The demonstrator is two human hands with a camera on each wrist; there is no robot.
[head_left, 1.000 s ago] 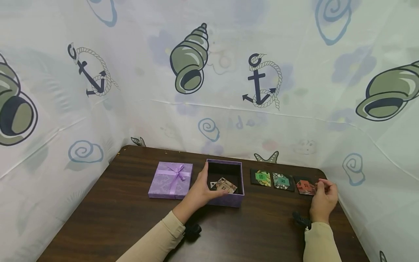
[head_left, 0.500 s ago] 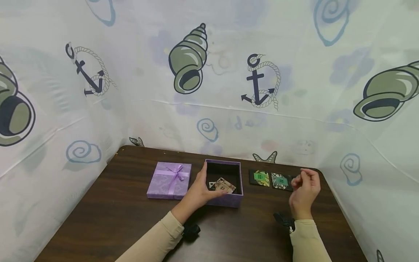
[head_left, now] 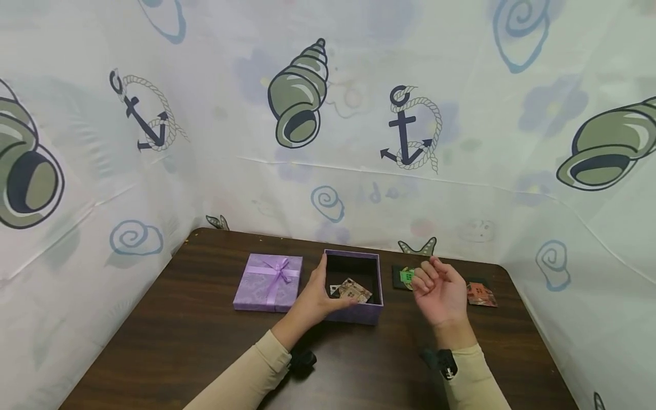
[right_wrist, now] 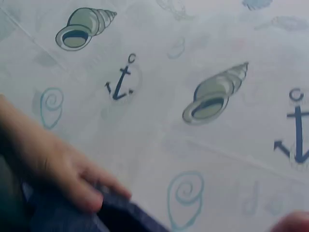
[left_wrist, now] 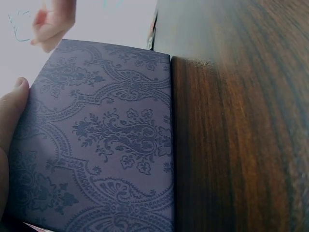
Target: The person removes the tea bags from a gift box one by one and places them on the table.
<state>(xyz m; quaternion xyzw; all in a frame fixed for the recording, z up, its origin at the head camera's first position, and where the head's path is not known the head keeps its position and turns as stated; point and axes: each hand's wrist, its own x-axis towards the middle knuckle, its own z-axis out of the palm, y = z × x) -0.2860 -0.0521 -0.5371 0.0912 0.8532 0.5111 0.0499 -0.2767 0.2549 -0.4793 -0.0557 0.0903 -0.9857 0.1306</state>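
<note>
My left hand (head_left: 314,300) grips the near left corner of an open purple box (head_left: 353,315), thumb at the front rim and fingers along the left wall. Inside the dark box lie a brown square card printed with a house (head_left: 355,290) and a smaller pale piece partly under it. In the left wrist view the patterned box wall (left_wrist: 116,135) fills the middle. My right hand (head_left: 442,293) is raised over the table right of the box, palm up, fingers loosely curled, nothing visible in it. It hides the middle card of the row and part of the green house card (head_left: 406,277).
A purple lid with a ribbon bow (head_left: 269,282) lies left of the box. A red house card (head_left: 480,293) on a black square lies at the right end of the row. Shell-printed cloth (head_left: 353,193) hangs behind the brown table (head_left: 205,319).
My right hand has left the red card and swung left toward the box, uncovering the red card and covering the middle one. The left hand stays on the box.
</note>
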